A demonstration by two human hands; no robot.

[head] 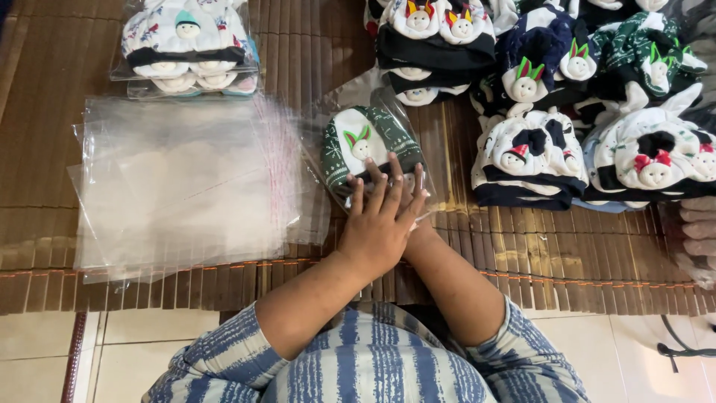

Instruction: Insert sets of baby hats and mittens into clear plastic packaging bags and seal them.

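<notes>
Left hand, fingers spread, lies flat atop the mostly hidden right hand, both pressing the bagged hat flat, right of the bag stack.

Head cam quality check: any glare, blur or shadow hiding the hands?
Head view: even, soft light, no hard shadows; mild sheen on the stack of clear bags and on the bagged green item; left hand sharp, lying over the right hand, which is mostly hidden; slight wide-angle bowing at the edges.
</notes>
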